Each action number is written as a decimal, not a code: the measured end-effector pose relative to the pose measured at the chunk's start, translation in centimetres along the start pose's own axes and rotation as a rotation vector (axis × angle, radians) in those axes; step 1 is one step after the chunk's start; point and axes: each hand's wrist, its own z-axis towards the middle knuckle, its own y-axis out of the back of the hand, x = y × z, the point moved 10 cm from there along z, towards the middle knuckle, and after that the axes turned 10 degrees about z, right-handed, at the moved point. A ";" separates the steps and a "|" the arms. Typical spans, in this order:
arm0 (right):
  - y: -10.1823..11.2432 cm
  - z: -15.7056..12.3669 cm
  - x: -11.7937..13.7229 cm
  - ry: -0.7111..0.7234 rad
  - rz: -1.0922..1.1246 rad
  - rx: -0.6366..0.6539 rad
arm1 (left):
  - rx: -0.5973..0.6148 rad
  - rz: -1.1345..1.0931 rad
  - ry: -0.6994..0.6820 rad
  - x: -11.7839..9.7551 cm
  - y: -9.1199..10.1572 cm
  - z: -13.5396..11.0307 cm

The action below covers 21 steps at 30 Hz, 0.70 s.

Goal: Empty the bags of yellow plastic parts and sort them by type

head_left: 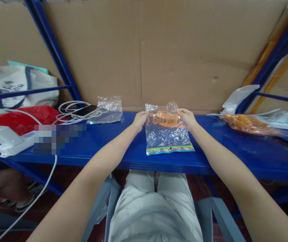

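A clear plastic bag with a colourful printed strip along its near edge lies on the blue shelf in front of me. Inside its far half sits a flat orange plastic piece with holes; its exact kind I cannot make out. My left hand pinches the bag's left side near the orange piece. On the opposite side, my right hand has its fingers closed on the bag's upper right edge. Parts of the fingertips are hidden by the crinkled plastic.
Another clear bag lies left, beside a phone and coiled white cable. A power strip and red bag are farther left. At right lies a bag of orange pieces. Cardboard backs the blue shelf.
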 end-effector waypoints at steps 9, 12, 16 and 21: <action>1.0 -0.3 1.5 0.044 0.096 -0.128 | 0.051 -0.074 -0.010 -0.3 0.1 0.3; 2.6 0.2 2.5 0.147 0.142 -0.219 | 0.143 -0.039 -0.037 -0.7 -1.1 -0.1; 4.3 0.7 3.0 0.198 0.143 -0.301 | 0.251 0.092 -0.126 -1.2 -2.8 -1.0; 4.6 1.0 3.1 0.228 0.137 -0.294 | 0.204 0.152 -0.197 -1.6 -2.5 -0.8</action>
